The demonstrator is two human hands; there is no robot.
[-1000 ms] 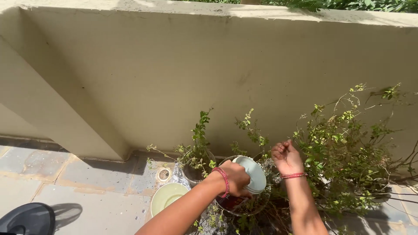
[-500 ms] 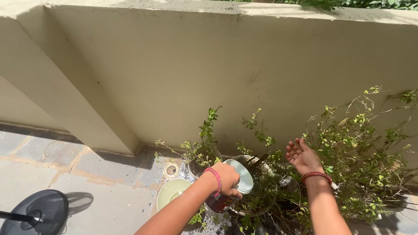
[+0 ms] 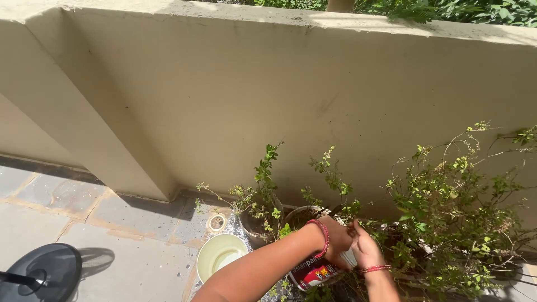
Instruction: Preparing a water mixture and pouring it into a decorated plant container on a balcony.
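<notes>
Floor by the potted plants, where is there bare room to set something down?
Bare paving lies left of the pale bowl, between the wall pillar and the black round base. Right of the bowl it is crowded: pots, bushy plant, both hands on the can.

my left hand (image 3: 337, 244) on glossy printed white plastic tub (image 3: 316, 272) | smooth pale-green plastic bowl (image 3: 221, 255), wet sheen | matt rough cream plastered wall (image 3: 251, 95) | matt grey stone floor tiles (image 3: 67, 218) | my red thread bangles (image 3: 324, 237), dull
</notes>
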